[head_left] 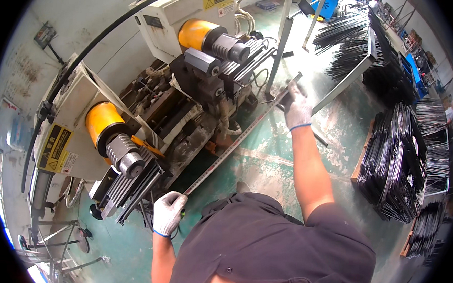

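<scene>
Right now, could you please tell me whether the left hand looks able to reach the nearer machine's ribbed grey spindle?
Probably yes, though the left hand would likely have to release the measuring tape first; the ribbed grey spindle is near, with metal bars possibly partly in the way.

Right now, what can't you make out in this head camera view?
All in the head view:
Measuring strip: markings too small to read.
Its near end: hidden in the left hand.
Right hand: its own back hides whether it pinches the strip.
Shoe: mostly hidden behind the dark shirt.
Lower-right rod stack: cut off by the picture's rim.
</scene>
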A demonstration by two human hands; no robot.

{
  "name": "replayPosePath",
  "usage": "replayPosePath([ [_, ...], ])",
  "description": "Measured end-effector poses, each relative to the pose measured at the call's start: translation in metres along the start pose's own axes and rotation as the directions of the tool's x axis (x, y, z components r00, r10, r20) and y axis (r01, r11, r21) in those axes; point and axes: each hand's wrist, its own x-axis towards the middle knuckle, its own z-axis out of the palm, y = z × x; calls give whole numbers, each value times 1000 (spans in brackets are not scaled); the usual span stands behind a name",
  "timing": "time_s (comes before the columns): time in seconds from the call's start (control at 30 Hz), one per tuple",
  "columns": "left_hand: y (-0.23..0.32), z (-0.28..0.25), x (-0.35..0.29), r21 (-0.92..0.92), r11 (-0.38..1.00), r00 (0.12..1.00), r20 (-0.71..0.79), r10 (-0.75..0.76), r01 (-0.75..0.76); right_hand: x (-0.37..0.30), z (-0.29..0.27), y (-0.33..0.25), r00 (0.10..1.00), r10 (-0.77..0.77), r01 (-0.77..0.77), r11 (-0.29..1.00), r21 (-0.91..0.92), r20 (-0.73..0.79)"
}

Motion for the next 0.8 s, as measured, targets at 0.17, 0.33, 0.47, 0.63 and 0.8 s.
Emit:
replayPosePath([
  [0.17, -8, 14, 12, -29, 1000, 999, 37, 11, -10, -91, 10, 46, 952, 209, -144, 950, -276, 223],
  [0.33, -3, 5, 0, -42, 986, 979, 128, -156, 162, -72, 6, 52, 983, 64, 20, 894, -448, 171],
  [0.47, -17, -19, -7, 75, 980, 972, 132, -195, 187, 55, -51, -18, 971, -167, 238, 761, -604, 172],
  [0.63, -41, -57, -22, 74, 986, 984, 86, -158, 152, 139, -104, -86, 954, -252, 139, 856, -498, -166],
  [0.8, -26, -40, -24, 72, 979, 982, 9, -191, 190, -10, -35, 13, 967, -27, 176, 787, -591, 251],
])
